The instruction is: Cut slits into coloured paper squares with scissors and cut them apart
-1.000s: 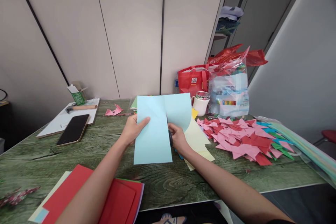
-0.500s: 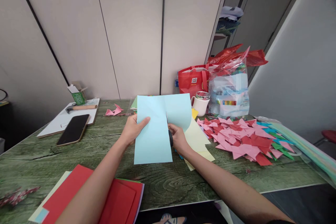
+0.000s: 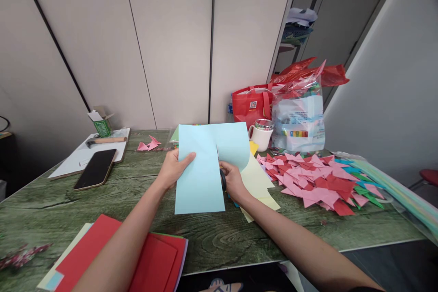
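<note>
My left hand [image 3: 174,169] pinches the left edge of a light blue sheet of paper [image 3: 201,173], held upright over the green wood-grain table [image 3: 137,191]. A cut runs down the sheet from its top edge, and the right part [image 3: 234,143] curls away. My right hand [image 3: 232,180] is closed on black scissors [image 3: 222,179], mostly hidden behind the sheet, at the cut. Pale yellow sheets [image 3: 256,182] lie under my right hand.
A heap of pink and red folded paper triangles [image 3: 315,180] covers the right side. Red sheets [image 3: 150,260] lie at the near edge. A phone [image 3: 96,169], hammer [image 3: 106,140] and small green box [image 3: 101,123] sit at left; a white mug [image 3: 263,134] and bags [image 3: 297,114] stand behind.
</note>
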Demonstrator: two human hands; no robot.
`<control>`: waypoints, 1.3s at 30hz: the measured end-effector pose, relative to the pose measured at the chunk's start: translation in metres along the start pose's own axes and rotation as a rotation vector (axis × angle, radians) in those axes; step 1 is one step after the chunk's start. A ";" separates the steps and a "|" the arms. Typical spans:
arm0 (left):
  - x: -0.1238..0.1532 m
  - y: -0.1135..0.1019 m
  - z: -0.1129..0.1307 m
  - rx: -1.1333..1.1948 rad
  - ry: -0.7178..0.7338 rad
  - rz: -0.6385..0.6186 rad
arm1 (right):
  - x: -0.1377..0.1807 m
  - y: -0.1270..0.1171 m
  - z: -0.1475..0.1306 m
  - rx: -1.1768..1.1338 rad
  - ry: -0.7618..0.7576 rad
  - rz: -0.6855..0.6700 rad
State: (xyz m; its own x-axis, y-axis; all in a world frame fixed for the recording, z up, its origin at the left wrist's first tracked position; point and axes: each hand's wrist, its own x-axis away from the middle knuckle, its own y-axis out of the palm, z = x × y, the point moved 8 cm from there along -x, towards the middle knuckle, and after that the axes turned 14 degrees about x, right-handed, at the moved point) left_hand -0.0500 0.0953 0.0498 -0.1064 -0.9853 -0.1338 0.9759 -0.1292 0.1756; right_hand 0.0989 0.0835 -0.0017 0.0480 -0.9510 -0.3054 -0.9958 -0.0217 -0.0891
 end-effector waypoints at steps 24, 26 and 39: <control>0.001 0.006 -0.009 0.011 -0.046 -0.086 | -0.003 -0.005 -0.010 -0.009 -0.071 0.019; 0.001 0.007 -0.008 0.028 -0.043 -0.090 | -0.003 -0.005 -0.008 -0.007 -0.070 0.020; 0.000 0.006 -0.010 -0.013 -0.040 -0.112 | -0.005 -0.006 -0.007 0.004 -0.088 0.018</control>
State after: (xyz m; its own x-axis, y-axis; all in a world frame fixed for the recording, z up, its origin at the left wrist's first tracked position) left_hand -0.0423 0.0961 0.0412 -0.2224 -0.9684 -0.1133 0.9599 -0.2378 0.1485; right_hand 0.1038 0.0862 0.0069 0.0366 -0.9205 -0.3890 -0.9963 -0.0032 -0.0864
